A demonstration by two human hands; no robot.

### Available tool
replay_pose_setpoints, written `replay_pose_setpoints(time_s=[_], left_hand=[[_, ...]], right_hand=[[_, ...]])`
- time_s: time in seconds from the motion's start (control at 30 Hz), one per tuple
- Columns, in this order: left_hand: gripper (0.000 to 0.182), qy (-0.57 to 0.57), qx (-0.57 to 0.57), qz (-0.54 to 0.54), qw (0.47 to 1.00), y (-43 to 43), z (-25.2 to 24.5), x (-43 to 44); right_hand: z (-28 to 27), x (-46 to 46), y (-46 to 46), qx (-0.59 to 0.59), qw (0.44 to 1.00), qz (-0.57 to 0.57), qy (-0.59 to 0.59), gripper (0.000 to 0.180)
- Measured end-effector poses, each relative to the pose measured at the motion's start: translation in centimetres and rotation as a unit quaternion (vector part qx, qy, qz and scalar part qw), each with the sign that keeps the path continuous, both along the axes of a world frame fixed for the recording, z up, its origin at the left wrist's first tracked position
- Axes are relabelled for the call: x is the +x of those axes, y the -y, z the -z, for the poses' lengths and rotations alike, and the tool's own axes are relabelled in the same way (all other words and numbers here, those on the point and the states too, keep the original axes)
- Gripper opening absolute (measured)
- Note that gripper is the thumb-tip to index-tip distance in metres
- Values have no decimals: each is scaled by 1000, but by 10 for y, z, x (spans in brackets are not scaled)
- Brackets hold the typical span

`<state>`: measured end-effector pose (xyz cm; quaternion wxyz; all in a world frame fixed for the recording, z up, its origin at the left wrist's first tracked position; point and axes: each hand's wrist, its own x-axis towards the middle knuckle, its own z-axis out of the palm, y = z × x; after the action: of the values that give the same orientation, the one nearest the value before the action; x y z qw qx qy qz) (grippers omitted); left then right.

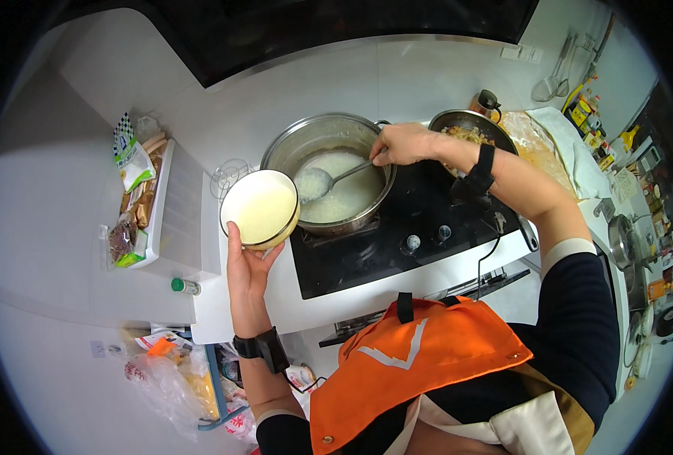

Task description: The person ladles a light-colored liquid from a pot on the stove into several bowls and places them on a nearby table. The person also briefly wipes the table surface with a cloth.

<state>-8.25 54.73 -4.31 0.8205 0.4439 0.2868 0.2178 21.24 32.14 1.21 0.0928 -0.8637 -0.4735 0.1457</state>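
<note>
A pale yellow bowl with a dark rim (259, 207) rests in my left hand (249, 267), tilted beside the left edge of a large steel pot (336, 219). My right hand (403, 144) grips the handle of a metal ladle (315, 184) above the pot's right side. White, rice-like food fills the ladle's head, near the bowl. Cloudy whitish liquid with grains (348, 196) lies in the pot. The bowl's inside looks plain and shows no food. My left fingertips are partly hidden beneath the bowl.
The pot stands on a black glass gas hob (359, 261) with two knobs. Right of it, partly behind my right forearm, is a frying pan (467, 122) with cooked food. A wire rack (229, 173), a green-capped shaker (185, 286) and a white bin of packets (160, 210) are at left.
</note>
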Motion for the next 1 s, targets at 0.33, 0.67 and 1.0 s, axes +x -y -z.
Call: replay_pose_setpoints(time_s=[0.33, 0.67, 1.0], left_hand=[[72, 33, -2, 68, 997, 3, 3, 27], [80, 52, -62, 99, 992, 8, 5, 66], [75, 56, -55, 106, 991, 7, 6, 57]], right_hand=[[-106, 0, 20, 32, 991, 52, 122, 29], [-139, -34, 26, 58, 990, 13, 125, 30], [-78, -62, 42, 250, 834, -97, 483, 27]])
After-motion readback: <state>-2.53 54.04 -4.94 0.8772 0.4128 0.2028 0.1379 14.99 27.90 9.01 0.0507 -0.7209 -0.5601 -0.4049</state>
